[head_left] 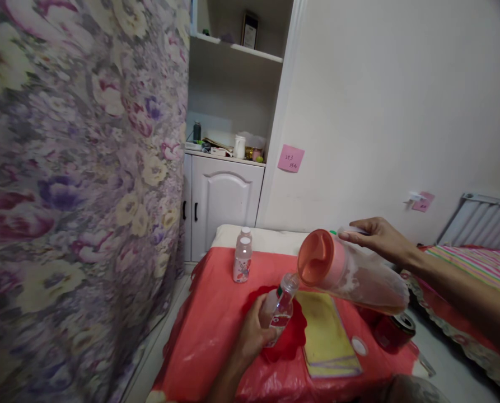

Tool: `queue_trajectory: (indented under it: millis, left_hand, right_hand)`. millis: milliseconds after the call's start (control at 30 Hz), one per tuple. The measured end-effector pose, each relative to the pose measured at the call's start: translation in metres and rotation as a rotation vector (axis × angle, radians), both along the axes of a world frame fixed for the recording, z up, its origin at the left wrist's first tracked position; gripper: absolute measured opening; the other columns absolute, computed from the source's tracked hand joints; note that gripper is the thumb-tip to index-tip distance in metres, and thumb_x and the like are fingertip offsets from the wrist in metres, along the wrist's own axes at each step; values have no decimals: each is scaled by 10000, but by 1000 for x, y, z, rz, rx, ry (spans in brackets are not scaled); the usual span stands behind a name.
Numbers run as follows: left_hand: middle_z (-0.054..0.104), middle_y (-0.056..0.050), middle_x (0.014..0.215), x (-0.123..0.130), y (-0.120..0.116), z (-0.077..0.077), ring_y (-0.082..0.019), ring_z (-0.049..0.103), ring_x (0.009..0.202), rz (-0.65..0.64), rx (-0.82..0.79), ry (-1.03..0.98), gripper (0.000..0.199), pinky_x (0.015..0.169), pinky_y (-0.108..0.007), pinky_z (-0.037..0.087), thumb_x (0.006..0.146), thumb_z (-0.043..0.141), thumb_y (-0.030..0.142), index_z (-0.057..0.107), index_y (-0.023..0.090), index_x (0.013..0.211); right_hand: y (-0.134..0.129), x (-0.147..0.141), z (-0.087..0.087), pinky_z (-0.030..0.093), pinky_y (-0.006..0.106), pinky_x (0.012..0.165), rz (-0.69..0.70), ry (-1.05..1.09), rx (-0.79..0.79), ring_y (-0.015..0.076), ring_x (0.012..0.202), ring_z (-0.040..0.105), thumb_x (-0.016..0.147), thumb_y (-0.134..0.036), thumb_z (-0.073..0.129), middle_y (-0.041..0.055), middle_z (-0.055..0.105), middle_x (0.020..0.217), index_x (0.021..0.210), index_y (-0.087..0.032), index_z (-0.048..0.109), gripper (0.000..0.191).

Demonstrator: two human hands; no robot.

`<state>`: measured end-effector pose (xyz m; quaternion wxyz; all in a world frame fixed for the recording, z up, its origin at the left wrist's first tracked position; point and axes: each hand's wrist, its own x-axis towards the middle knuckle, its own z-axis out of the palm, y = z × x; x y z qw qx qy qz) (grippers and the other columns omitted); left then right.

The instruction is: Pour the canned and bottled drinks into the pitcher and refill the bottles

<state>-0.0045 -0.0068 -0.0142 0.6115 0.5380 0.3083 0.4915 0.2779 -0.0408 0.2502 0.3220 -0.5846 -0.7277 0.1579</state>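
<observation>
My left hand (253, 329) is wrapped round a small clear plastic bottle (280, 316), uncapped and tilted to the right, above a red scalloped plate (297, 336). My right hand (375, 234) grips the handle of a large clear pitcher (371, 282) with a pink-orange top. The pitcher lies tipped nearly on its side, its spout at the bottle's mouth. Some liquid shows low inside the pitcher; whether any is flowing I cannot tell. Two white-capped bottles (242, 264) stand one behind the other at the back left of the table.
A yellow cloth (327, 336) lies on the red table cover (216, 324). To its right are a white bottle cap (359, 346) and a dark red can (395, 333). A floral curtain (82, 168) hangs at left, a cabinet (228, 193) stands behind, and a bed (480, 268) is at right.
</observation>
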Motion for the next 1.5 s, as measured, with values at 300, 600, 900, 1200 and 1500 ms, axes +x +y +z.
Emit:
queue_trajectory:
  millis: [300,600,900,1200,1500]
  left_hand:
    - [702,-120,1221,1,1,0,-322,672,1103,-8,14,4,753,927,-371,514,528,765,118,564,178,1251]
    - [727,-80,1180,1,1,2,-302,676,1092,-10,24,11,725,909,-347,515,534,741,79,583,204,1231]
    - [746,-79,1143,-1,-1,3,-298,692,1048,7,24,33,708,869,-347,529,554,763,68,599,205,1230]
    - [733,-82,1216,0,-1,4,-296,682,1103,-15,12,-17,724,881,-336,536,545,721,37,598,203,1240]
    - [750,-76,1173,-2,-3,8,-322,679,1115,17,-4,-17,687,919,-368,539,537,768,68,627,210,1194]
  right_hand:
    - [2,-2,-1,220,253,468,3,5,-14,102,529,310,786,-616,697,-57,341,573,588,-218,428,519]
    - [2,-6,-2,220,252,461,11,-15,-18,95,508,317,808,-636,671,-60,355,559,596,-213,444,525]
    - [3,-9,-1,217,255,448,10,-1,9,98,504,317,766,-660,700,-55,367,539,568,-211,474,541]
    - [1,-10,1,228,250,456,-6,-26,1,95,493,331,779,-660,691,-58,368,538,584,-210,463,541]
    - [1,-11,-7,208,261,478,18,63,-17,99,529,294,775,-641,703,-62,320,567,581,-220,417,545]
